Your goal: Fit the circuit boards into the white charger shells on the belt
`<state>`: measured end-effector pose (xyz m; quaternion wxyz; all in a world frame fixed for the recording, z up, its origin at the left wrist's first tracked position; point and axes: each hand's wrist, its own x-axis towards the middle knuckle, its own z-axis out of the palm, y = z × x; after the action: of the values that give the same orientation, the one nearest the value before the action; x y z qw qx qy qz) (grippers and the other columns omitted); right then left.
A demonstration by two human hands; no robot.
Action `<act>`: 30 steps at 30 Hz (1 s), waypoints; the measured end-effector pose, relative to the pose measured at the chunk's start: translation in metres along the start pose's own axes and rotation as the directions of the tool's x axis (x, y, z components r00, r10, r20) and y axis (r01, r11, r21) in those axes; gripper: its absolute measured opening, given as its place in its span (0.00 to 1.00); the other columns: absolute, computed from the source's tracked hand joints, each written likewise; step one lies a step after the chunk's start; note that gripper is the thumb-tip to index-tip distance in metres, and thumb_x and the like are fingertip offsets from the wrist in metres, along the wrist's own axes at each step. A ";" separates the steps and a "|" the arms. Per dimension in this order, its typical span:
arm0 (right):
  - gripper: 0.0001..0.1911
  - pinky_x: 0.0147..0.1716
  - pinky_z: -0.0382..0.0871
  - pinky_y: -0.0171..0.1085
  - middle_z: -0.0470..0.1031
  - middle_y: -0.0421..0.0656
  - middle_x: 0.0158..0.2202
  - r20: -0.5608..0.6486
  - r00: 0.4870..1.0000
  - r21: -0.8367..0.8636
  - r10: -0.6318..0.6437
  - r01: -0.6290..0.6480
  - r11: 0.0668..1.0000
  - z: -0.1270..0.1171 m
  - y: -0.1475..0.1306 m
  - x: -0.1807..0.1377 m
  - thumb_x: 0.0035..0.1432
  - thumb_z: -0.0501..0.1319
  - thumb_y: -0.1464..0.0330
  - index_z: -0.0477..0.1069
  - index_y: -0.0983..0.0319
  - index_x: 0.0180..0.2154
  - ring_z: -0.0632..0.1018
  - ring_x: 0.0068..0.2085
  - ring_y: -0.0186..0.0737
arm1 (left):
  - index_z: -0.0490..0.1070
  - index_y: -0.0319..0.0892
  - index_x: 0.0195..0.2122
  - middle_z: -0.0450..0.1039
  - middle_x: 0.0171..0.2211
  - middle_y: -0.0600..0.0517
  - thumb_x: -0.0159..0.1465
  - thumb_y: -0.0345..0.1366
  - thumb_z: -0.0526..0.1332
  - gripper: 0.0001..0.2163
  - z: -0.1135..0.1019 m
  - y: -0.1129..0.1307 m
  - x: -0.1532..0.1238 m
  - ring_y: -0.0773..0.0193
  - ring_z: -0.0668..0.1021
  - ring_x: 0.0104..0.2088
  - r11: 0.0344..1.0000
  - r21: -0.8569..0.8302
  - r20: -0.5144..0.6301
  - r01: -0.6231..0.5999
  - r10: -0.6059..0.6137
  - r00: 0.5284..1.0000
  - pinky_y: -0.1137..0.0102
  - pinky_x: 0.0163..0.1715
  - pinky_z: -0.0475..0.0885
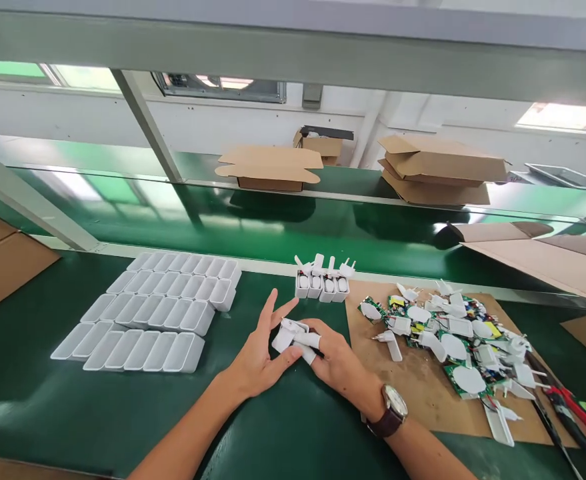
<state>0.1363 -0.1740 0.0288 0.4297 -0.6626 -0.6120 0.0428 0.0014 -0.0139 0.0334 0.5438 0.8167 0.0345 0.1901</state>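
My right hand [340, 363], with white covers on some fingertips and a watch at the wrist, grips a white plastic power adapter [290, 333] above the green bench. Its fingers partly hide the piece, so the inside cannot be made out fully. My left hand [257, 363] is at the adapter's left side; the thumb tip rests against it while the other fingers are stretched out and spread. Just beyond the hands, several adapter housings [315, 285] stand in a row, filled with parts, their plug pieces [331, 264] sticking up.
On the left, rows of open white housings [153, 307] lie on the green bench [73, 413]. At right, a brown cardboard sheet [413, 393] carries a pile of circuit boards with white plug parts [453, 347]. Red-handled pliers [573, 413] lie beside it. Cardboard boxes [437, 167] sit behind.
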 end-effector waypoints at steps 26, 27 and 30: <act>0.15 0.46 0.81 0.46 0.76 0.49 0.51 0.043 0.990 -0.141 0.136 -0.129 0.982 -0.002 -0.002 -0.003 0.72 0.53 0.68 0.67 0.57 0.57 0.80 0.46 0.46 | 0.48 0.54 0.71 0.68 0.45 0.51 0.66 0.33 0.64 0.36 0.008 -0.012 0.006 0.62 0.77 0.45 0.991 0.116 -0.267 -0.066 0.096 0.959 0.61 0.50 0.79; 0.15 0.46 0.80 0.46 0.76 0.49 0.51 0.046 0.991 -0.126 0.125 -0.118 0.985 -0.001 -0.002 -0.002 0.71 0.53 0.69 0.68 0.57 0.57 0.80 0.47 0.46 | 0.49 0.54 0.71 0.67 0.44 0.51 0.66 0.33 0.64 0.35 0.007 -0.013 0.006 0.62 0.77 0.45 0.993 0.106 -0.272 -0.056 0.083 0.959 0.61 0.49 0.79; 0.14 0.47 0.80 0.47 0.76 0.50 0.50 -0.015 0.987 0.034 0.159 -0.158 0.987 0.002 0.000 0.000 0.69 0.55 0.67 0.72 0.58 0.54 0.80 0.47 0.46 | 0.47 0.55 0.71 0.66 0.47 0.50 0.66 0.39 0.66 0.37 0.006 -0.013 0.006 0.61 0.77 0.45 0.993 0.106 -0.263 -0.045 0.072 0.962 0.59 0.49 0.79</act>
<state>0.1354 -0.1727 0.0277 0.4409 -0.7025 -0.5528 0.0810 0.0105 -0.0121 0.0211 0.4873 0.8103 0.0924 0.3122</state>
